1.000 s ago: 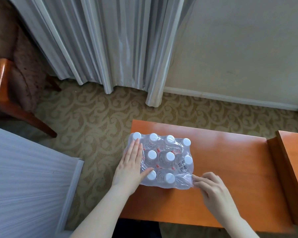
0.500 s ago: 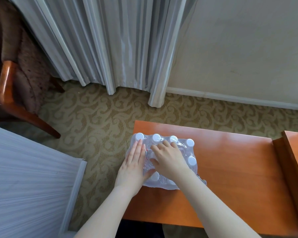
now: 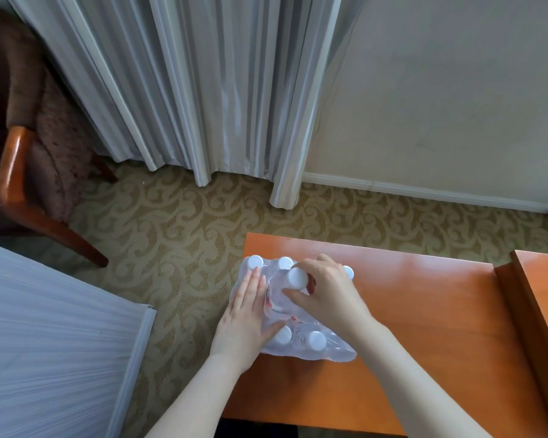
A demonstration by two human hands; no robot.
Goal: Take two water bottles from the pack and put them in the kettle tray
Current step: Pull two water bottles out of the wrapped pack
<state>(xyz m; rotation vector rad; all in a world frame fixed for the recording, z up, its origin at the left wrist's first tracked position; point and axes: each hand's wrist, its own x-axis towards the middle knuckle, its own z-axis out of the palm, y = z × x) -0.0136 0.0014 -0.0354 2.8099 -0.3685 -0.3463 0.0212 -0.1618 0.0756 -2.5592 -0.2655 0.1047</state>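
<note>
Soft, even daylight fills the room; the worktop [image 3: 424, 327] carries a pale sheen, shadows stay faint, the curtain [image 3: 219, 90] bows with wide-angle distortion, and focus is slightly soft throughout

**Shrink-wrapped pack with one bottle lifted from its middle**

A pack [image 3: 293, 314] of clear water bottles with white caps is seen standing upright on the orange worktop [image 3: 424, 327], close to its 9 o'clock edge. The clear plastic wrap is crumpled and torn open on top. One bottle [image 3: 296, 277] is raised above the others near the 12 o'clock side, its white cap standing higher than the rest. Capped bottles are visible at the 12 and 6 o'clock rows.
</note>
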